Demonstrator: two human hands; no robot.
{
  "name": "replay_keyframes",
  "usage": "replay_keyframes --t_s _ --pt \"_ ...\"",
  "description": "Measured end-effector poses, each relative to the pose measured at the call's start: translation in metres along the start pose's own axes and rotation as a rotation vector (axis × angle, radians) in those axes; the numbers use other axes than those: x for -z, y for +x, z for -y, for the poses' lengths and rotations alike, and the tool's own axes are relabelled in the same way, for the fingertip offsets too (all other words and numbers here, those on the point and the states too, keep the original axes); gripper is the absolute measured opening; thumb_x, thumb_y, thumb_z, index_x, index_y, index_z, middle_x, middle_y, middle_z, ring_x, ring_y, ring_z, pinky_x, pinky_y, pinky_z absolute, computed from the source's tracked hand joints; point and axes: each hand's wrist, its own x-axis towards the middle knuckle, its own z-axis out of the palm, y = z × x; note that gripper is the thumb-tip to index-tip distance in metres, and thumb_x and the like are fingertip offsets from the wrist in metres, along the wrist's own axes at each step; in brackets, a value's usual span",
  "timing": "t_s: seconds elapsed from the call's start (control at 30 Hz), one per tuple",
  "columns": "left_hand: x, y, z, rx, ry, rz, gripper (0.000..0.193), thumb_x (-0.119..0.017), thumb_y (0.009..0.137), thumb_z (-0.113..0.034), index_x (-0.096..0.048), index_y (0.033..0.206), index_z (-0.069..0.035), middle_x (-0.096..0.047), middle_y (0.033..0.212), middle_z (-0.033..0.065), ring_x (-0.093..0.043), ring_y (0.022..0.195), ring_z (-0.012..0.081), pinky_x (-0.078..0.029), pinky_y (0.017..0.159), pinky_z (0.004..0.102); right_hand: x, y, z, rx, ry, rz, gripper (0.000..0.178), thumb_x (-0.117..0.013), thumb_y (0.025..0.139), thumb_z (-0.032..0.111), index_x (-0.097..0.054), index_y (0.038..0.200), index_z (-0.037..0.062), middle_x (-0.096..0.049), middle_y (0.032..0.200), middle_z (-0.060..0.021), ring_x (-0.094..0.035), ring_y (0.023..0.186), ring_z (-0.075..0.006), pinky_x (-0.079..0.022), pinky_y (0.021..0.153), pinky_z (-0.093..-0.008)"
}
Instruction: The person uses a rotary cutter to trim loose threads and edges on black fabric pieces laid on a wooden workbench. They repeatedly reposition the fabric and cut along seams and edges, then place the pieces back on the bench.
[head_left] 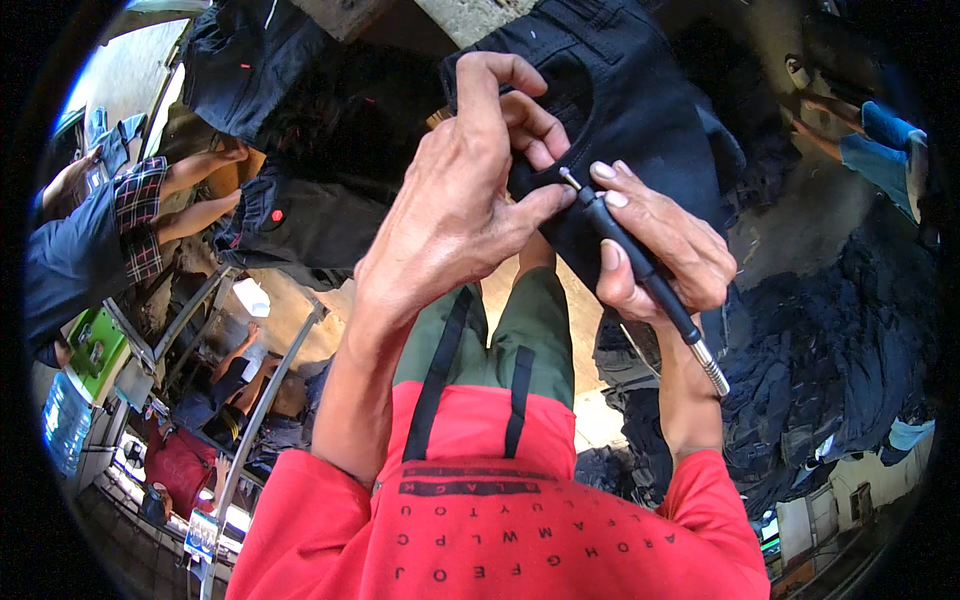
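A pair of black denim trousers (655,105) hangs in front of me, its waistband and curved front pocket edge facing me. My left hand (480,165) grips the cloth by the pocket edge, thumb underneath and fingers curled over, partly inside the opening. Between the thumb and fingers of my right hand (665,235) is a slim black rotary grinding pen (640,255), slanting up to the left. Its thin metal bit meets or nearly meets the pocket edge beside my left thumb; contact cannot be made out. A silver spring sleeve sticks out of its lower end.
Heaps of dark garments (820,360) lie to the right. More dark trousers (310,225) are piled at left. A metal rail (265,405) runs at lower left, near a green tray (97,350). People sit or stand at left, and another person's legs (835,125) show at far right.
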Motion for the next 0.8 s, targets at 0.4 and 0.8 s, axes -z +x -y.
replay_keyframes --t_s 0.4,0.8 --pt "-0.0006 -0.0009 0.0043 -0.026 0.006 -0.011 0.079 -0.085 0.08 0.007 -0.038 0.142 -0.009 -0.07 0.109 0.0071 -0.063 0.095 0.0118 -0.047 0.071 0.0237 -0.0029 0.0008 0.001 0.014 0.006 0.003 0.031 -0.08 0.079 0.002 -0.081 0.108 -0.0066 -0.082 0.102 -0.0248 -0.083 0.102 -0.0381 -0.068 0.092 -0.046" --pt "-0.0057 -0.0022 0.0072 -0.02 -0.009 -0.055 0.081 -0.09 0.081 0.003 -0.038 0.141 -0.01 -0.072 0.11 0.0052 -0.065 0.096 0.01 -0.046 0.074 0.0237 -0.0043 0.0005 -0.0003 -0.01 -0.016 -0.033 0.03 -0.078 0.079 0.003 -0.08 0.107 -0.0081 -0.082 0.102 -0.0274 -0.083 0.1 -0.0384 -0.068 0.093 -0.0458"
